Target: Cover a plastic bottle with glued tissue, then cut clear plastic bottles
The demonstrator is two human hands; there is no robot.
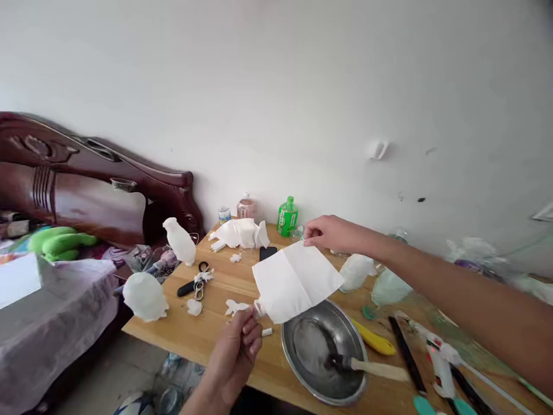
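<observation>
A white sheet (298,281) spans the gap between the hands, above the tabletop (222,279) and overlapping the far-left rim of a metal bowl (296,369). The right hand's (330,232) fingers clamp its far corner; the left hand's (235,353) fingers pinch together at its near-left corner. A brush (375,368) leans in the bowl.

Right hand: I find it back uppermost, thumb and forefinger (314,230) closed in a pinch, the rest curled under. The bare right forearm (415,276) extends rightward from those fingers, sloping nearer me. Left hand (237,341): I note it nearer me and left of the right fingers, thumb pressed toward the forefinger, other fingers folded inward, wrist (211,387) below them.
</observation>
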